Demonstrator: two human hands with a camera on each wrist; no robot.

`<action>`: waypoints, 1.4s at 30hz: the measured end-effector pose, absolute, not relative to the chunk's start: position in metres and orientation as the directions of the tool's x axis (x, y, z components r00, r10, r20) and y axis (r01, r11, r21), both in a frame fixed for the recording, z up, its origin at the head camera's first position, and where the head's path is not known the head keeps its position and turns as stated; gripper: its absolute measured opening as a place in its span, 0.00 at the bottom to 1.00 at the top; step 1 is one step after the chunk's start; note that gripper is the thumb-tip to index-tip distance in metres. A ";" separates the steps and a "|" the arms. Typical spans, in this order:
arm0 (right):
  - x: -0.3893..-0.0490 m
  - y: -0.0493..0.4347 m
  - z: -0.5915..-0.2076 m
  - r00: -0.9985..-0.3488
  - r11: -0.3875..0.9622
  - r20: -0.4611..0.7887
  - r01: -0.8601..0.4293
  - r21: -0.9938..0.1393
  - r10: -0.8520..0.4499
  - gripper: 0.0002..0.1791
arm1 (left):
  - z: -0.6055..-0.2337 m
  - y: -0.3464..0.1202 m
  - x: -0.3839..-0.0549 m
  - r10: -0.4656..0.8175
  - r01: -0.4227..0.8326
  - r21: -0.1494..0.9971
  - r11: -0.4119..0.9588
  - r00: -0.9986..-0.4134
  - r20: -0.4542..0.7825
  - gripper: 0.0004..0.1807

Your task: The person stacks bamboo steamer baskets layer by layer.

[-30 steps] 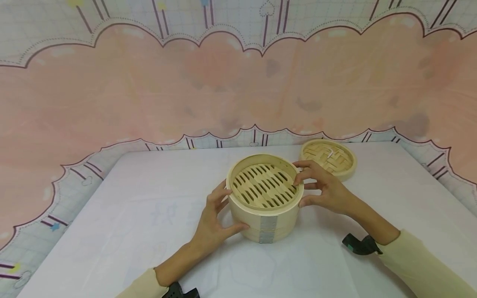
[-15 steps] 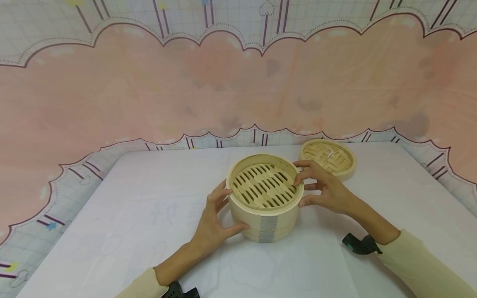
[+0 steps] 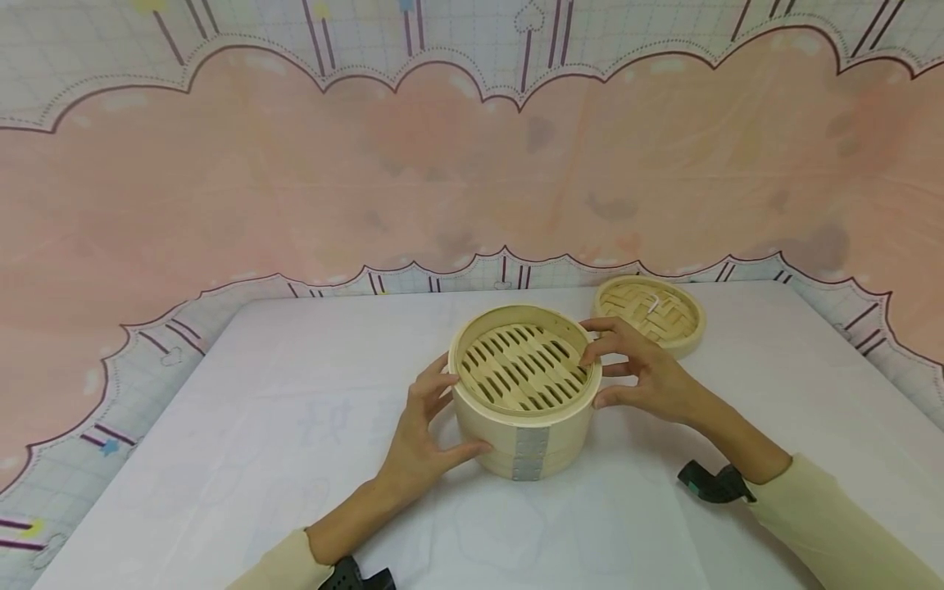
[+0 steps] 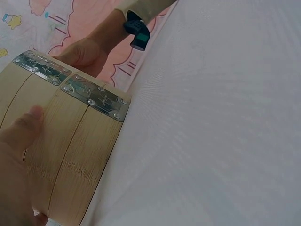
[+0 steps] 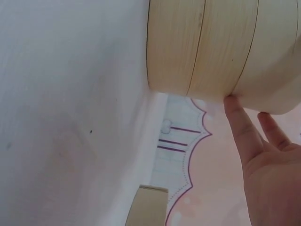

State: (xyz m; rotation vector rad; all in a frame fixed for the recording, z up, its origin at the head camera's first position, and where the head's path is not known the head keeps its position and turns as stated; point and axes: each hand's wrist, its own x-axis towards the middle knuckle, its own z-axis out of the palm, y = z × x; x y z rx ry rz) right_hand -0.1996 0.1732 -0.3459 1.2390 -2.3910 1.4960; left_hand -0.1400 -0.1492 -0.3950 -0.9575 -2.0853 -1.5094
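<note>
Head shows steamer (image 3: 525, 397) — between left grip (image 3: 420, 434) and right grip (image 3: 643, 377).

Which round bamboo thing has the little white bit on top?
The lid, at the back right: its white bit sits on a woven top. The steamer, nearer the camera, shows a slotted surface instead.

White tbl. (image 3: 317, 492), viewed from above, w/ faint bluish marks (image 3: 324, 419) L of ctr. Directly on it, 2 items. (a) Round bamboo steamer (image 3: 501, 430), upright, nr. ctr.: stacked tiers, slotted floor (image 3: 525, 367) visible in top tier, riveted metal plates (image 4: 94, 98) on front. (b) Round lid (image 3: 627, 301), flat, woven face up, w/ sm. white loop (image 3: 653, 303); behind & R of (a), nr. far edge. Contact btwn. (a) & (b) unclear, view partly blocked.
</note>
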 end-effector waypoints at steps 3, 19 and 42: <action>-0.200 0.175 -0.347 -0.677 0.206 0.436 -0.651 -0.730 -0.593 0.27 | -0.395 -0.149 -0.140 0.297 0.720 0.672 0.173 -0.689 0.661 0.51; -0.211 0.200 -0.335 -0.699 0.278 0.557 -0.702 -0.656 -0.449 0.24 | -0.378 -0.145 -0.132 0.300 0.726 0.665 0.177 -0.683 0.666 0.52; -0.239 0.257 -0.353 -0.854 0.389 0.520 -0.475 -0.789 0.011 0.19 | -0.388 -0.146 -0.140 0.286 0.712 0.684 0.160 -0.696 0.658 0.53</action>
